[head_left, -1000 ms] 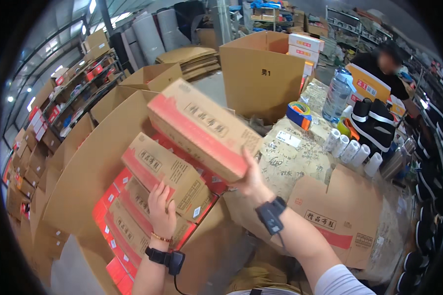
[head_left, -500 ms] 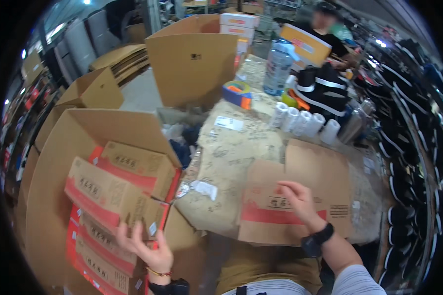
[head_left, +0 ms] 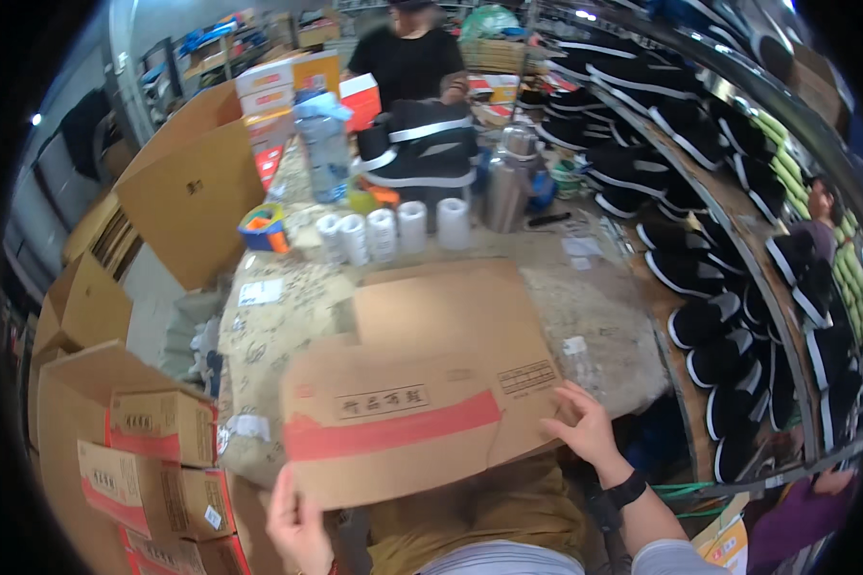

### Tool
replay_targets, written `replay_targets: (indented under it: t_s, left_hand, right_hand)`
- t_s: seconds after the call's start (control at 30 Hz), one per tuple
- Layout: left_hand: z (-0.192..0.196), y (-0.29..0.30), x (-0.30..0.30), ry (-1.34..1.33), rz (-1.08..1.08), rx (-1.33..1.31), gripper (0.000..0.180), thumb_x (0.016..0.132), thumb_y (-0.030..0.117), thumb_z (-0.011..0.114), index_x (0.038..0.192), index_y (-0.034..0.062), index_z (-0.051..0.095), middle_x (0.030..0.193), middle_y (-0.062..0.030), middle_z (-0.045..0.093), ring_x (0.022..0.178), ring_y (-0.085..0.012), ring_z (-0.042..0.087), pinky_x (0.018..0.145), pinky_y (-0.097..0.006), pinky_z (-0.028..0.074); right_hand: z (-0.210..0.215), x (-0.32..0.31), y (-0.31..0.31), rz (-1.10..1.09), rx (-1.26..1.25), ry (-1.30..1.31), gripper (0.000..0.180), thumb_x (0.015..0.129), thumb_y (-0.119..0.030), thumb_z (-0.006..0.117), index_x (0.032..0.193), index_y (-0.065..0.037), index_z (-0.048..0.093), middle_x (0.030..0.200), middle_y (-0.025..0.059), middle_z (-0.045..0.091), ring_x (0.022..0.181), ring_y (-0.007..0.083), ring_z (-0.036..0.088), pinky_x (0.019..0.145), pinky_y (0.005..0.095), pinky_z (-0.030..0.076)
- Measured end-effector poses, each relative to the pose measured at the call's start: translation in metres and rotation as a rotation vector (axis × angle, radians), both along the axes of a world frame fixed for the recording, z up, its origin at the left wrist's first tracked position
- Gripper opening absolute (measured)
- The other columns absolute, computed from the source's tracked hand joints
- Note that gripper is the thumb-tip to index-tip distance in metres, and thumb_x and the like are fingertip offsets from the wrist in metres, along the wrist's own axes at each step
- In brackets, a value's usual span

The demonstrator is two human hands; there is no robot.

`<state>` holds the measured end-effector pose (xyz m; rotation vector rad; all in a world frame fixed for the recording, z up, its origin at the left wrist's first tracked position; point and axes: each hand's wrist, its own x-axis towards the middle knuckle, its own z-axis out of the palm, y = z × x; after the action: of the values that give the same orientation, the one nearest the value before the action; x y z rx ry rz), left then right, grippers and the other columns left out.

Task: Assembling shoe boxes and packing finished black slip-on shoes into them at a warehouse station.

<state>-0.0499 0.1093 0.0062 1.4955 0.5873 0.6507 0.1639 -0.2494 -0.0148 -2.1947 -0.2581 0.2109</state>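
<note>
Your right hand (head_left: 588, 428) spread flat on the flattened cardboard box (head_left: 422, 383), wrist bent back, your left hand (head_left: 297, 522) gripping its near edge from below, box overhanging the tabletop (head_left: 594, 307), tape rolls (head_left: 393, 230) beyond, open carton (head_left: 77, 431) at left.

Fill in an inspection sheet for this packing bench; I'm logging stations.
Surface: patterned table, mostly covered.
Job's things: flat carton with red stripe, overhanging the near edge.
Clutter: tape rolls, water bottle, steel flask.
Grips: left hand at the carton's lower edge; right hand on its right corner.
Cables: nothing seen.
Surroundings: big box of small boxes at left, shoe racks at right, a person opposite.
</note>
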Motion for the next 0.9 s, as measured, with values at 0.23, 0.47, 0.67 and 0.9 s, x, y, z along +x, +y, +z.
replay_targets:
  t_s: [0.23, 0.47, 0.67, 0.9]
  left_hand:
    - [0.024, 0.006, 0.092, -0.837, 0.071, 0.776, 0.055, 0.095, 0.035, 0.043, 0.138, 0.0, 0.042, 0.129, -0.0161, 0.053, 0.122, -0.0261, 0.048, 0.107, -0.043, 0.036]
    - [0.079, 0.022, 0.14, -0.412, -0.51, 0.254, 0.045, 0.104, 0.041, 0.034, 0.127, 0.0044, 0.045, 0.122, -0.0092, 0.051, 0.107, -0.0201, 0.054, 0.093, -0.035, 0.044]
    - [0.046, 0.091, 0.18, -0.156, -0.647, -0.201, 0.05, 0.099, 0.045, 0.05, 0.126, 0.0042, 0.044, 0.122, -0.0067, 0.053, 0.103, -0.0129, 0.056, 0.089, -0.029, 0.046]
    - [0.051, 0.034, 0.182, 0.305, -0.137, 1.091, 0.074, 0.08, 0.006, 0.07, 0.142, -0.0011, 0.031, 0.139, -0.0158, 0.044, 0.127, -0.0286, 0.044, 0.107, -0.037, 0.037]
  right_hand:
    - [0.046, -0.015, 0.016, 0.24, -0.185, -0.315, 0.074, 0.083, -0.046, 0.069, 0.142, -0.01, 0.044, 0.142, 0.0203, 0.042, 0.124, 0.0346, 0.048, 0.103, 0.0415, 0.042]
    - [0.131, 0.011, 0.007, 0.124, 0.517, -0.42, 0.048, 0.098, -0.033, 0.046, 0.14, -0.009, 0.047, 0.137, 0.0121, 0.052, 0.128, 0.0283, 0.048, 0.103, 0.0441, 0.038]
    - [0.131, 0.051, 0.114, 0.466, -0.257, -0.623, 0.032, 0.092, -0.025, 0.054, 0.114, -0.005, 0.065, 0.117, 0.0144, 0.062, 0.113, 0.025, 0.056, 0.092, 0.046, 0.041]
    - [0.102, 0.084, 0.128, 0.424, 0.034, -0.831, 0.022, 0.092, -0.015, 0.053, 0.106, -0.002, 0.064, 0.108, 0.0134, 0.064, 0.103, 0.033, 0.058, 0.086, 0.0433, 0.044]
